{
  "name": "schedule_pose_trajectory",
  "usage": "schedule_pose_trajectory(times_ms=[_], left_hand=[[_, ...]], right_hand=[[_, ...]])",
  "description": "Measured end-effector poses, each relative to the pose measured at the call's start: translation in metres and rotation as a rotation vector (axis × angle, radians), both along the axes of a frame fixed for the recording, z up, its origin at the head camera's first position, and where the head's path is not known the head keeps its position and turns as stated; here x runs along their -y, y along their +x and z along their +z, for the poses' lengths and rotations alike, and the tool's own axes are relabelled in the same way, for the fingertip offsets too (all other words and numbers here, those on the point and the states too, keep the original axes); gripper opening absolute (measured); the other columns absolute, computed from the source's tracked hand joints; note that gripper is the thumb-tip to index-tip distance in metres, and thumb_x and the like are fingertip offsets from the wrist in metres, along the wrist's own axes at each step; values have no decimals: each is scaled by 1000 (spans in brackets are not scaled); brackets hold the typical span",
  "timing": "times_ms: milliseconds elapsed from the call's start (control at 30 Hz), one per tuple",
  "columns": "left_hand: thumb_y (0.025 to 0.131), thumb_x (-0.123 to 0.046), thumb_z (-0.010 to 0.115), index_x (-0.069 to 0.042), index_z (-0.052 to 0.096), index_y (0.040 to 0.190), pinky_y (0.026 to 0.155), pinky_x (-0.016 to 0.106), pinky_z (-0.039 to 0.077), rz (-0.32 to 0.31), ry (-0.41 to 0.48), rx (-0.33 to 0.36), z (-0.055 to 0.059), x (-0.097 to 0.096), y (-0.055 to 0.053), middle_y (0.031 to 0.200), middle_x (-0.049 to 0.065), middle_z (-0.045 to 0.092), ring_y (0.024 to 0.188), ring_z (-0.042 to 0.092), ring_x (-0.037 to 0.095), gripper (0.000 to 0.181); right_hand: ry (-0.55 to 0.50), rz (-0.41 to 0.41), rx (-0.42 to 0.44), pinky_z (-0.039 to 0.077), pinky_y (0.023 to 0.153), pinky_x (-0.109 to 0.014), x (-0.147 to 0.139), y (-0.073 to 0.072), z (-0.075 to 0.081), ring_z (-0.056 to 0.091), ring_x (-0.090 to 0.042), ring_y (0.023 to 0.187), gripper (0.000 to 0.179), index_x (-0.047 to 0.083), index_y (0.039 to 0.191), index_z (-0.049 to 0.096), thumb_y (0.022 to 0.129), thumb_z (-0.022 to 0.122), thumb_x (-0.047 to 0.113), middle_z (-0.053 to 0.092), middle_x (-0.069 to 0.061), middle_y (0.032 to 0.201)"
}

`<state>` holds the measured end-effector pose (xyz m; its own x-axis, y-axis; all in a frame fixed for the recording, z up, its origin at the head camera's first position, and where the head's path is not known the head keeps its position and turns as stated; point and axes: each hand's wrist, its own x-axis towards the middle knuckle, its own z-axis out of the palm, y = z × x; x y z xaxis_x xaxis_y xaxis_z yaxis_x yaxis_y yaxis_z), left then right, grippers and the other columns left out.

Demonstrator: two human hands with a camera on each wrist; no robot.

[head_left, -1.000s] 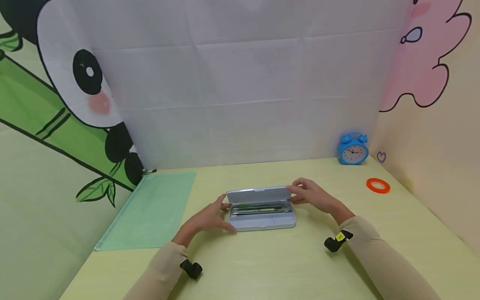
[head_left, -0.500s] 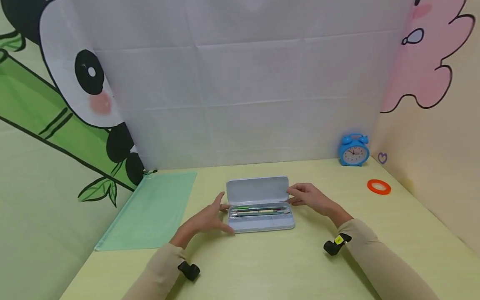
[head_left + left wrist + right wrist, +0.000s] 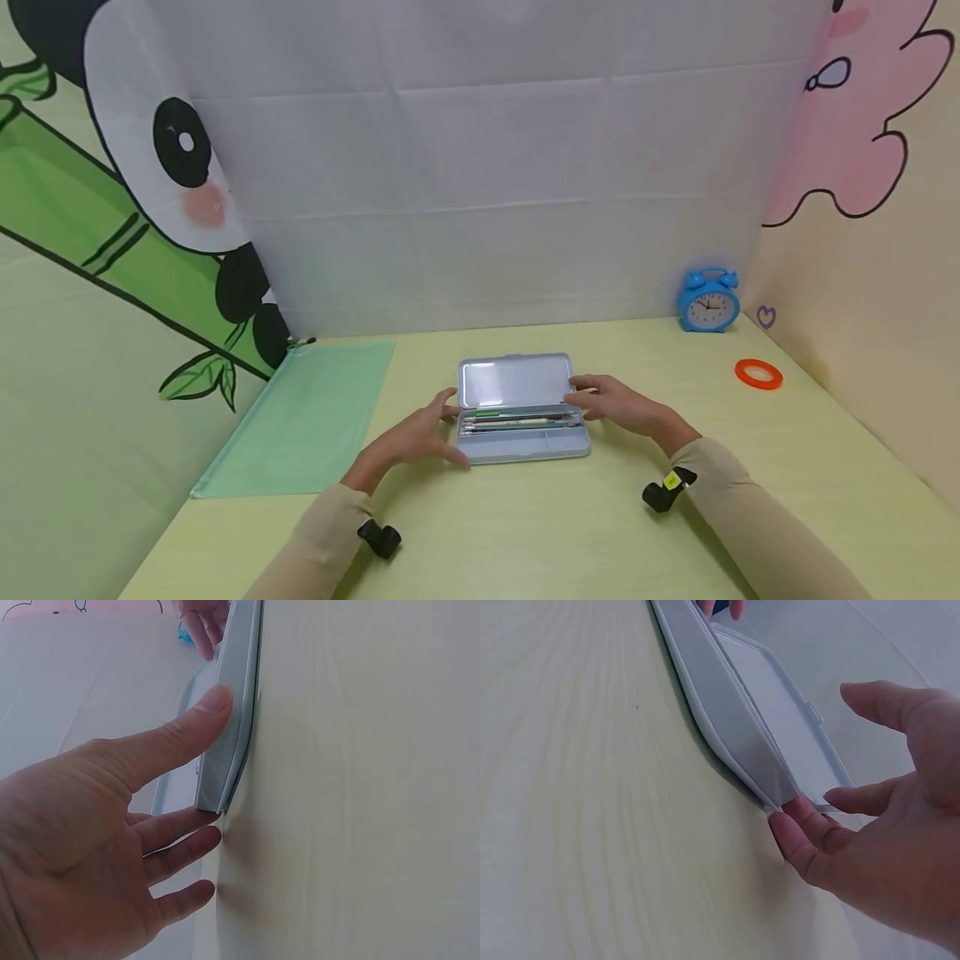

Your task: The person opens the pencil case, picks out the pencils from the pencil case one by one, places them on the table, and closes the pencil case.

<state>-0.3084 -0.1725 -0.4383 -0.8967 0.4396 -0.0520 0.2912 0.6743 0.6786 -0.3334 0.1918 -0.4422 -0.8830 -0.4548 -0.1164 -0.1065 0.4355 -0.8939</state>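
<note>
A pale grey-blue pencil case point(image 3: 498, 447) lies on the table with its lid point(image 3: 517, 381) tilted back behind it. Several pencils point(image 3: 517, 422) fill the rear compartment. My left hand point(image 3: 416, 435) holds the case's left end, its thumb on the front side and a fingertip against the end, as the left wrist view shows. At the right end, my right hand point(image 3: 618, 406) touches the case and the lid's edge with its fingertips. In the right wrist view the topmost digit of that hand point(image 3: 907, 817) stands away from the case.
A green sheet-like mat or pouch point(image 3: 300, 425) lies on the left of the table. At the back right stands a blue alarm clock point(image 3: 708, 306), with an orange-red ring point(image 3: 758, 374) in front of it. A white cloth point(image 3: 480, 208) hangs behind the table.
The pencil case's lid has swung up and back, farther open. My right hand has lowered slightly beside it, its fingers less pinched on the lid. The left hand stays at the left end.
</note>
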Motion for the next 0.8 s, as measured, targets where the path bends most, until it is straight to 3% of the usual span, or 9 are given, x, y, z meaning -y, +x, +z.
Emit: schedule_pose_trajectory(times_ms=[200,567,800], left_hand=[[68,-30,95,-8,20,156,116,53,28,-24,-1,7,1,0,0,143,15,52,138,41,32,118],[75,-29,90,-1,39,151,115,52,29,-105,-4,-18,-4,1,-3,141,14,51,134,43,32,96],[77,-27,89,6,35,150,116,53,28,-142,-17,-11,-7,3,-5,147,19,45,138,38,36,96]], right_hand=[[-5,-35,8,42,106,-53,6,1,-3,48,-40,130,77,-4,153,30,99,61,42,31,-27,155],[-7,-61,-26,48,101,-49,6,1,-6,53,-37,124,75,-6,150,35,98,64,40,38,-27,151],[-1,-57,-54,51,98,-46,6,-2,-7,54,-37,123,70,-5,149,37,99,63,36,41,-26,149]])
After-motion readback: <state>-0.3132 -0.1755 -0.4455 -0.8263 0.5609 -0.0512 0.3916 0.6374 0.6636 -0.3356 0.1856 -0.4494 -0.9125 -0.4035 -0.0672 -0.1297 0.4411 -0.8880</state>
